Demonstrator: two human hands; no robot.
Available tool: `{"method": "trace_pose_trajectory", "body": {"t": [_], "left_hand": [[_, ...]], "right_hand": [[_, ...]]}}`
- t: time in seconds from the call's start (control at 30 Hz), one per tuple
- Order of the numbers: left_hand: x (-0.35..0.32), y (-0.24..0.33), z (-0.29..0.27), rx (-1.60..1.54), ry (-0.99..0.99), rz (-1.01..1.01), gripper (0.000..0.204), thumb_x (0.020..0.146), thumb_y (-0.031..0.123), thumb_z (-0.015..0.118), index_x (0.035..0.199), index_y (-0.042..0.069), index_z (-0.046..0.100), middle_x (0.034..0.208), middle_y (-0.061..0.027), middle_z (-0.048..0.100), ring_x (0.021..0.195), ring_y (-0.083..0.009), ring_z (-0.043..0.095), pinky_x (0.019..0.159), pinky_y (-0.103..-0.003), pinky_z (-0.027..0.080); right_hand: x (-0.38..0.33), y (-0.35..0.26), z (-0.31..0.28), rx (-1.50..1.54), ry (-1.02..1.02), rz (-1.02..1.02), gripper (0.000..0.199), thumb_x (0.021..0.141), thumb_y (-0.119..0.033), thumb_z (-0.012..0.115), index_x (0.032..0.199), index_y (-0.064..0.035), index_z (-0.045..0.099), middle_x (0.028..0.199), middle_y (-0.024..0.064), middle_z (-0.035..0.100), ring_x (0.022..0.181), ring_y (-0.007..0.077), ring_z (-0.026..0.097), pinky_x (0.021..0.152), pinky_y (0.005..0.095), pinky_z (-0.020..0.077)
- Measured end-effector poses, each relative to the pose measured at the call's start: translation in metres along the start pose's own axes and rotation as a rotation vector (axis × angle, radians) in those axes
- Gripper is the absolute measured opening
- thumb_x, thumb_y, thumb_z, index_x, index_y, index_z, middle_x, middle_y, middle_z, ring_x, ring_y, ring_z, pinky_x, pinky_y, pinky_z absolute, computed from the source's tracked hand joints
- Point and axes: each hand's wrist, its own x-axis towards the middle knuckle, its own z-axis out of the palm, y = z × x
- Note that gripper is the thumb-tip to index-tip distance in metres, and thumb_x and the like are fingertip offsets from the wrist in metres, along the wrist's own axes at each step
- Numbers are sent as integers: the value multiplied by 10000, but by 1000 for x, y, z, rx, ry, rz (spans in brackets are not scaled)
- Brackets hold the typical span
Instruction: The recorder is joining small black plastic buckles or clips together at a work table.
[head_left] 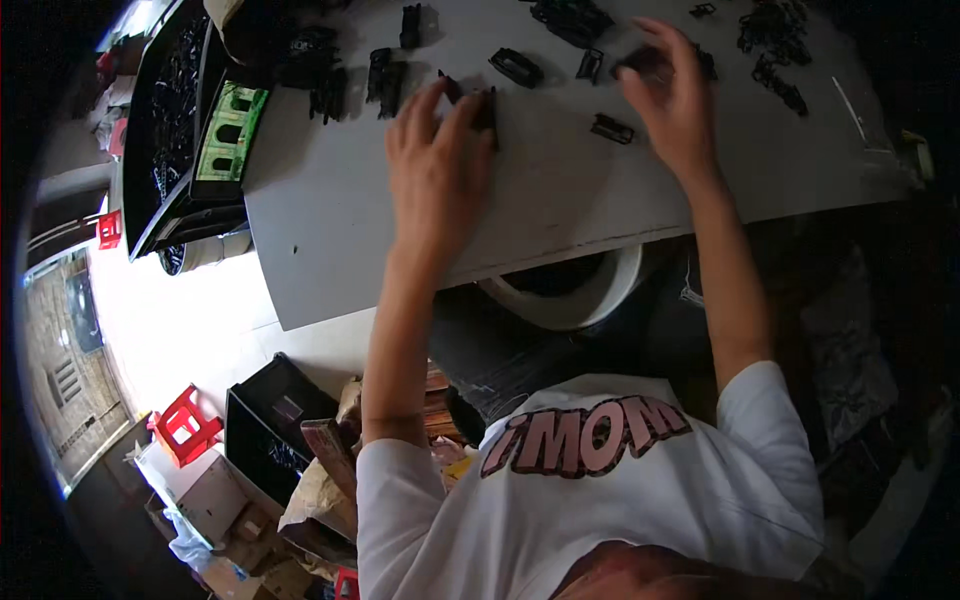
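Note:
On the grey table (330, 220), my left hand (435, 150) has its fingers bent down around a small black plastic part (487, 112), partly hidden by the fingers. My right hand (682, 105) is raised at the right, thumb and fingers spread apart. A dark part (648, 66) shows between them; whether they touch it I cannot tell. Between the hands lie a black oblong frame (516, 67), a small black loop-shaped piece (590, 65) and a short black piece (612, 129). A larger black part (572, 20) lies farther back.
Black parts (385, 78) cluster left of my left hand, and a heap (775, 35) lies far right. Black bins (172, 110) stand beside the table's left edge with a green box (230, 132). A white bucket (625, 285) is under the front edge. Cartons (215, 500) and a red stool (185, 425) stand lower left.

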Motion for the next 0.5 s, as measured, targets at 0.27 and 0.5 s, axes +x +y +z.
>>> {"method": "trace_pose_trajectory", "body": {"t": [0.27, 0.5], "left_hand": [[-26, 2, -12, 30, -9, -269, 342, 754, 69, 630, 1085, 64, 544, 1068, -154, 516, 1020, -351, 486, 876, -421, 399], [-37, 4, -20, -52, 53, -413, 308, 759, 44, 612, 1059, 59, 542, 1020, -148, 532, 980, -337, 511, 853, -403, 415]], "right_hand": [[-54, -4, -46, -618, -139, 172, 254, 818, -99, 660, 1056, -32, 605, 1015, 90, 584, 931, 231, 594, 783, 337, 487], [-44, -29, -17, -613, -225, -14, 238, 785, -72, 666, 1007, -21, 594, 977, 103, 562, 904, 274, 577, 748, 367, 494]]}}
